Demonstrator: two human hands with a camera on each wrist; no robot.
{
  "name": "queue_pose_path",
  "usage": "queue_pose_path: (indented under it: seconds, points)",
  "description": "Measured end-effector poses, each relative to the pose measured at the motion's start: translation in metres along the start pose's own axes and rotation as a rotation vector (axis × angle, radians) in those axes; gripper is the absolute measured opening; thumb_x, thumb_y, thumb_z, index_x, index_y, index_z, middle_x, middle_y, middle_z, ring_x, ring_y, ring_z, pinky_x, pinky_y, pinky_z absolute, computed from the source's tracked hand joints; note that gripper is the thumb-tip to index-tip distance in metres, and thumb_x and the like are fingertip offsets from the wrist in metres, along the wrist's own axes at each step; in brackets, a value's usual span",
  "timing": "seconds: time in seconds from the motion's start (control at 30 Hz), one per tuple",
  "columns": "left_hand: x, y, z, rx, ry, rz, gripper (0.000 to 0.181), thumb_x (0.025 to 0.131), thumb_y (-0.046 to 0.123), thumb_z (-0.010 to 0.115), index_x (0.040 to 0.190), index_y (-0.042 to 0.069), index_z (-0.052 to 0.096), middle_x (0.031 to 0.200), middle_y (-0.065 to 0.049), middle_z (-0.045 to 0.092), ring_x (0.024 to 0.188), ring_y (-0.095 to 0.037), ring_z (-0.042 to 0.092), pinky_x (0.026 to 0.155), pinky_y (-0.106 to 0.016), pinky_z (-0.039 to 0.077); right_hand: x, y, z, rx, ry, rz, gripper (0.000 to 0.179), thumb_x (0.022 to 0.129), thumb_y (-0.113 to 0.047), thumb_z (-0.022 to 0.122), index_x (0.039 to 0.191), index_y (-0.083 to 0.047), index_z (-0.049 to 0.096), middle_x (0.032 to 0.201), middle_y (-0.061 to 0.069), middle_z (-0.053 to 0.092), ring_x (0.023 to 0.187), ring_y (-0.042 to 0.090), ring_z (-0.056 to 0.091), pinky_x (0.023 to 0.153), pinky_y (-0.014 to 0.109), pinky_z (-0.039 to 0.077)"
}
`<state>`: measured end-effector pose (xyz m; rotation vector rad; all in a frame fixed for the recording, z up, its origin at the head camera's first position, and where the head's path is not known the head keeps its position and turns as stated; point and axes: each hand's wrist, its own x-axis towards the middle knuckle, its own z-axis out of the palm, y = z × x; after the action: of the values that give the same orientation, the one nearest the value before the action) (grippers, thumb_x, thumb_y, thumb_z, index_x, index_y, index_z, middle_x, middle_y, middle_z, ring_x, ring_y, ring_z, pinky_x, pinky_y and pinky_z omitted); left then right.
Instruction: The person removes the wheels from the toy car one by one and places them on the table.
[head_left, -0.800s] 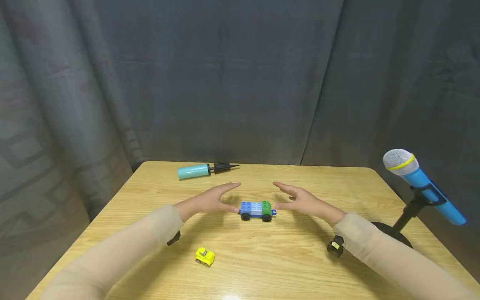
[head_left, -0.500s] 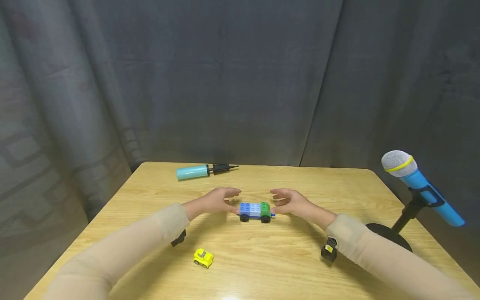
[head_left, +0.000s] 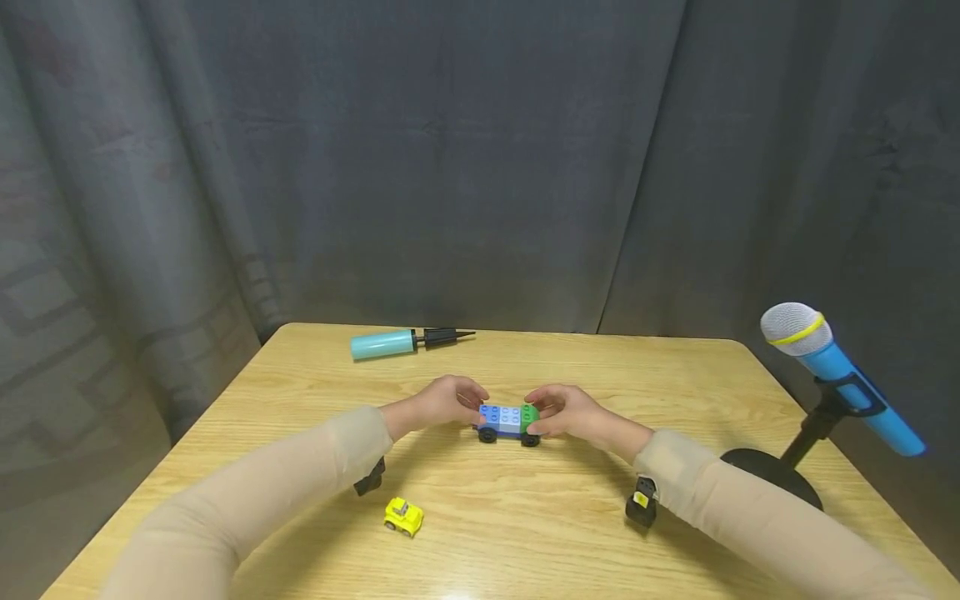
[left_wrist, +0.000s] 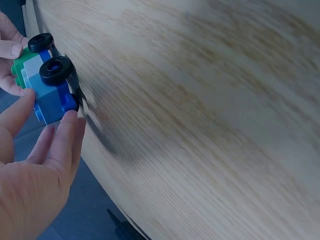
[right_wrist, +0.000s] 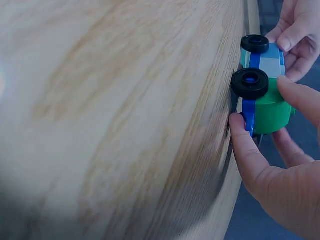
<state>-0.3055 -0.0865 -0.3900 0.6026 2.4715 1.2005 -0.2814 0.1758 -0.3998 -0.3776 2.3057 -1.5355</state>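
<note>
A toy car of building blocks [head_left: 510, 415], blue, pale blue and green on a blue base with black wheels, stands on the wooden table. My left hand [head_left: 447, 402] grips its blue end; in the left wrist view the thumb is at the block's side and the fingertips [left_wrist: 69, 116] meet the hitch end. At the green end, my right hand [head_left: 570, 411] holds the car between thumb and fingers. The right wrist view shows the thumb on the green block [right_wrist: 272, 107] and a finger by the base. The car's far side is hidden.
A small yellow toy car [head_left: 403, 517] sits nearer me, left of centre. At the back left lies a teal hand pump [head_left: 384, 344] with a black nozzle. A blue toy microphone [head_left: 840, 367] leans on a black stand [head_left: 780, 471] at the right. Dark curtains [head_left: 450, 167] hang behind the table.
Both hands have moved inward from either side of the block car. Their fingers, spread apart earlier, have closed around its two ends.
</note>
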Motion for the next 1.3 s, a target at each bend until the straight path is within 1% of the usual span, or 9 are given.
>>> queue_pose_path:
  seconds: [0.1, 0.2, 0.43, 0.63, 0.8, 0.9, 1.0, 1.13, 1.3]
  points:
    - [0.0, 0.001, 0.0, 0.001, 0.001, -0.003, 0.036, 0.081, 0.014, 0.079, 0.114, 0.005, 0.067, 0.108, -0.005, 0.069, 0.1, -0.018, 0.065, 0.082, -0.031, 0.055, 0.001, 0.001, 0.001, 0.006, 0.015, -0.002, 0.052, 0.081, -0.009, 0.077, 0.127, 0.007, 0.056, 0.116, 0.02, 0.062, 0.095, 0.018, 0.063, 0.082, 0.035, 0.057]
    - [-0.001, 0.002, -0.001, -0.009, -0.005, -0.012, 0.029, 0.081, 0.014, 0.079, 0.108, 0.007, 0.07, 0.104, -0.004, 0.07, 0.096, -0.016, 0.065, 0.079, -0.03, 0.055, 0.001, 0.0, 0.002, 0.014, 0.035, 0.006, 0.048, 0.082, -0.009, 0.076, 0.124, 0.007, 0.059, 0.112, 0.019, 0.064, 0.09, 0.016, 0.064, 0.083, 0.035, 0.057]
    - [-0.005, 0.007, -0.006, -0.03, -0.009, -0.035, 0.024, 0.084, 0.017, 0.077, 0.106, 0.009, 0.071, 0.102, -0.003, 0.07, 0.094, -0.014, 0.064, 0.079, -0.03, 0.055, 0.0, -0.011, -0.001, 0.005, 0.069, 0.047, 0.048, 0.082, -0.013, 0.077, 0.125, 0.003, 0.061, 0.115, 0.016, 0.065, 0.091, 0.015, 0.065, 0.087, 0.037, 0.055]
    - [-0.004, 0.019, -0.016, -0.017, 0.002, -0.046, 0.028, 0.084, 0.02, 0.077, 0.11, 0.009, 0.07, 0.106, -0.004, 0.071, 0.099, -0.016, 0.065, 0.083, -0.032, 0.055, 0.001, -0.028, -0.009, -0.03, 0.061, 0.025, 0.047, 0.085, -0.019, 0.075, 0.126, 0.0, 0.061, 0.118, 0.015, 0.066, 0.095, 0.016, 0.066, 0.094, 0.044, 0.051]
    - [-0.004, 0.038, -0.03, 0.034, -0.018, -0.03, 0.037, 0.082, 0.023, 0.079, 0.115, 0.012, 0.068, 0.115, -0.002, 0.068, 0.109, -0.021, 0.064, 0.09, -0.036, 0.053, 0.001, -0.046, -0.017, -0.045, 0.062, 0.007, 0.048, 0.086, -0.024, 0.075, 0.127, -0.002, 0.062, 0.12, 0.014, 0.066, 0.097, 0.017, 0.067, 0.099, 0.049, 0.047]
    - [-0.004, 0.048, -0.036, 0.091, -0.043, -0.003, 0.04, 0.082, 0.027, 0.079, 0.118, 0.013, 0.067, 0.116, -0.001, 0.067, 0.109, -0.021, 0.063, 0.092, -0.037, 0.052, 0.0, -0.057, -0.022, -0.06, 0.058, 0.008, 0.05, 0.086, -0.027, 0.075, 0.129, -0.005, 0.062, 0.121, 0.012, 0.066, 0.1, 0.017, 0.066, 0.1, 0.048, 0.046]
    - [-0.003, 0.057, -0.038, 0.139, -0.055, 0.029, 0.043, 0.083, 0.031, 0.078, 0.12, 0.013, 0.066, 0.114, 0.0, 0.068, 0.105, -0.019, 0.064, 0.09, -0.036, 0.052, -0.002, -0.067, -0.025, -0.06, 0.055, 0.02, 0.051, 0.085, -0.029, 0.076, 0.129, -0.007, 0.062, 0.123, 0.011, 0.066, 0.103, 0.02, 0.065, 0.103, 0.05, 0.043]
    - [0.001, 0.064, -0.038, 0.198, -0.059, 0.055, 0.049, 0.082, 0.036, 0.078, 0.124, 0.014, 0.064, 0.113, 0.002, 0.065, 0.098, -0.014, 0.06, 0.084, -0.031, 0.05, -0.002, -0.078, -0.027, -0.069, 0.046, 0.02, 0.052, 0.084, -0.031, 0.077, 0.129, -0.009, 0.062, 0.126, 0.011, 0.065, 0.106, 0.022, 0.065, 0.106, 0.054, 0.039]
    - [0.004, 0.067, -0.038, 0.263, -0.056, 0.082, 0.048, 0.084, 0.036, 0.076, 0.124, 0.011, 0.065, 0.107, 0.001, 0.066, 0.089, -0.012, 0.059, 0.075, -0.026, 0.048, 0.002, -0.089, -0.023, -0.084, 0.027, 0.005, 0.051, 0.084, -0.03, 0.077, 0.127, -0.008, 0.063, 0.123, 0.011, 0.066, 0.106, 0.022, 0.066, 0.103, 0.049, 0.044]
